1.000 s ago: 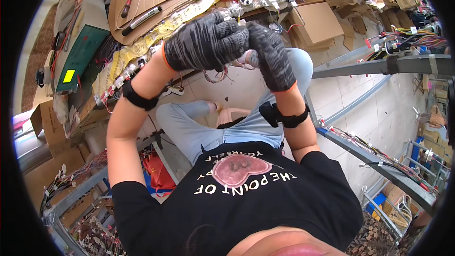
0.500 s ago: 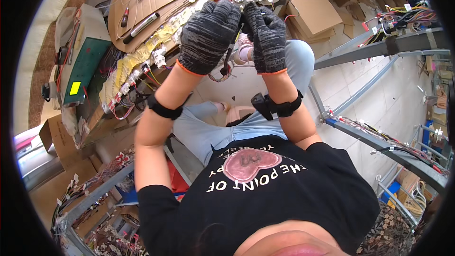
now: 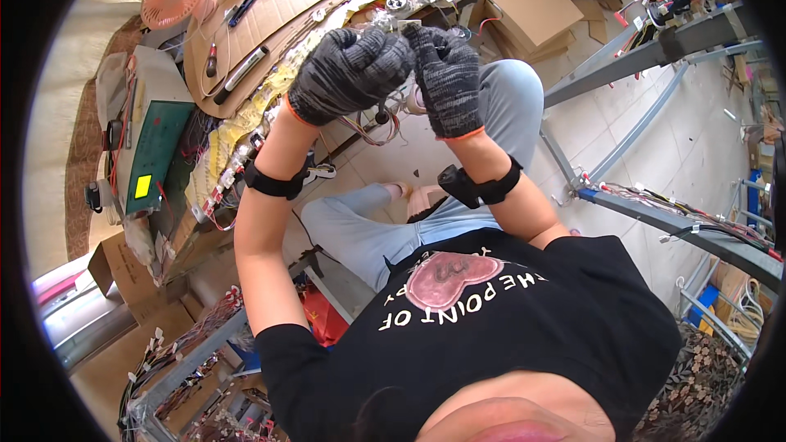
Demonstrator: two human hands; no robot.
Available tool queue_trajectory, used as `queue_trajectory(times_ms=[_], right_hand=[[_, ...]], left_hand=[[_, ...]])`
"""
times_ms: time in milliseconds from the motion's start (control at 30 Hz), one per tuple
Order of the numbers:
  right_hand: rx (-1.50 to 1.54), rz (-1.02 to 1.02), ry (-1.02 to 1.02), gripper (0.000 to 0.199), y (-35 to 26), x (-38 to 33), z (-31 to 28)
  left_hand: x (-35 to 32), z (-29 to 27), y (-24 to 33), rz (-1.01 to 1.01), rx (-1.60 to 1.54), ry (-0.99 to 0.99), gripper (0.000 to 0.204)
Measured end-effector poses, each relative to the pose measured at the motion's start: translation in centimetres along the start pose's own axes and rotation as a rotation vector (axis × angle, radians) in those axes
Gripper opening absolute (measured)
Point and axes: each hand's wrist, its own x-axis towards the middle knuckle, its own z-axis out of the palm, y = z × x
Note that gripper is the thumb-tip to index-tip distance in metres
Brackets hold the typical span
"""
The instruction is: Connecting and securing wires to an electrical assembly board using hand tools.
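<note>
White lettering (image 3: 458, 308), across black T-shirt (image 3: 508, 352)

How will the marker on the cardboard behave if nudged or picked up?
The marker would probably roll if nudged: its barrel looks round and it lies on its side on the cardboard. Likely stiff, given its straight, rigid-looking barrel. Probably light and easy to lift, since it's slim, though its weight can't be seen.
</note>
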Motion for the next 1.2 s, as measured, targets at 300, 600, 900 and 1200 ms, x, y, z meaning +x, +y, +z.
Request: queue_trajectory(times_ms=[300,600,900,1200], right_hand=[[0.145,0.275,-0.169,0.010,3.1,-0.3,-1.1],[-0.337,-0.339,-0.193,0.012,-0.9,0.8,-2.7],[-0.260,-0.306,-0.347,0.015,-0.6,1.0,-2.4],[-0.396,-0.372,-0.391,0.021,0.0,0.8,-3.1]], left_hand=[[0.2,0.2,0.5,0.172,0.046,-0.156,0.035],[1.2,-0.5,4.2,-0.690,-0.272,-0.109,0.021],[1.6,-2.8,4.8,-0.788,-0.462,-0.083,0.004],[1.0,-1.7,7.3,-0.874,-0.528,0.020,0.007]])
